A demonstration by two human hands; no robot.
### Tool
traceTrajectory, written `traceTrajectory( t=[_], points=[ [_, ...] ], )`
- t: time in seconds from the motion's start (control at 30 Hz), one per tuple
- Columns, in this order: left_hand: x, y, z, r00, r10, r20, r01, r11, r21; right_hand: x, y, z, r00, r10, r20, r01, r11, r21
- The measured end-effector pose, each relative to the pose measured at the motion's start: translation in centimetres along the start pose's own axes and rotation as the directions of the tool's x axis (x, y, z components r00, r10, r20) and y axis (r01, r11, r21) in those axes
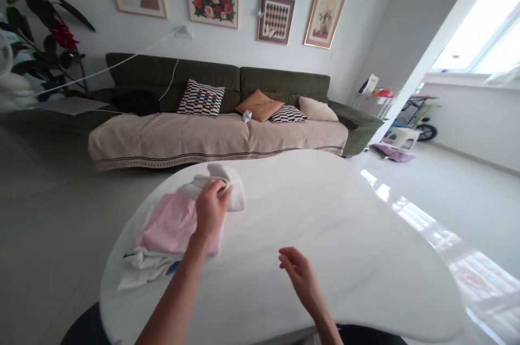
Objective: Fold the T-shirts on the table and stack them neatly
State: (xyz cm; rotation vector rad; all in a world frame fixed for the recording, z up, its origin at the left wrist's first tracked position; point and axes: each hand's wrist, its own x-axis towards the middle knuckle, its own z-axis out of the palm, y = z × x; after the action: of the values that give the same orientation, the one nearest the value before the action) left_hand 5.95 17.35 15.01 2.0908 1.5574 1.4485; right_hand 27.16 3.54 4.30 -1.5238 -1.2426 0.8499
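Observation:
My left hand is closed, thumb and fingers pinching a white cloth at the left far side of the table. The cloth is partly folded, and its exact kind does not show. Just below it lies a folded pink garment, partly hidden by my left forearm. Under the pink one, white folded clothing with a bit of blue sticks out toward me. My right hand hovers near the front middle of the table, loosely curled with a gap between thumb and fingers, holding nothing.
The white rounded table fills the area before me. Behind it stands a green sofa with a beige cover and several cushions. A white cable crosses at the left. Farther right, a white stool stands on the floor.

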Motion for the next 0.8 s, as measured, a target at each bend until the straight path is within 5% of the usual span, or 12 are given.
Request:
traceTrajectory(
  t=[0.07, 0.13, 0.17, 0.2, 0.33, 0.47, 0.67, 0.73, 0.8],
  points=[
    [-1.6, 3.7, 0.2, 0.936, 0.059, 0.346, 0.003, 0.984, -0.176, 0.8, -0.5, -1.5, 0.997, 0.007, -0.072, 0.000, 0.996, 0.092],
    [-3.7, 5.4, 0.9, 0.738, 0.127, 0.663, 0.077, 0.960, -0.270, 1.5, -0.4, -3.0, 0.990, 0.028, -0.138, -0.008, 0.990, 0.140],
    [-4.7, 5.4, 1.5, 0.658, 0.141, 0.740, 0.102, 0.957, -0.273, 1.8, -0.2, -3.6, 0.985, 0.038, -0.168, -0.016, 0.992, 0.129],
    [-5.5, 4.9, 2.4, 0.628, 0.135, 0.766, 0.105, 0.961, -0.255, 2.0, 0.3, -4.2, 0.979, 0.043, -0.199, -0.025, 0.995, 0.092],
    [-7.6, 0.3, 6.6, 0.790, -0.010, 0.613, 0.050, 0.998, -0.049, 2.4, 2.9, -5.8, 0.955, -0.044, -0.293, -0.018, 0.978, -0.206],
    [-9.4, -3.2, 9.3, 0.802, -0.049, 0.595, 0.020, 0.998, 0.055, 3.1, 4.4, -6.3, 0.957, -0.200, -0.209, 0.068, 0.857, -0.511],
    [-10.3, -3.7, 7.5, 0.792, 0.058, 0.608, 0.015, 0.993, -0.114, 3.3, 3.1, -5.4, 0.981, -0.125, 0.152, 0.195, 0.717, -0.670],
    [-9.5, -4.3, 6.5, 0.844, -0.007, 0.536, 0.088, 0.988, -0.126, 3.1, 2.3, -6.2, 0.974, -0.136, 0.181, 0.218, 0.773, -0.595],
    [-8.1, -4.9, 5.2, 0.917, -0.140, 0.374, 0.190, 0.977, -0.099, 2.9, 1.4, -7.8, 0.980, -0.179, 0.089, 0.199, 0.855, -0.479]
  ],
)
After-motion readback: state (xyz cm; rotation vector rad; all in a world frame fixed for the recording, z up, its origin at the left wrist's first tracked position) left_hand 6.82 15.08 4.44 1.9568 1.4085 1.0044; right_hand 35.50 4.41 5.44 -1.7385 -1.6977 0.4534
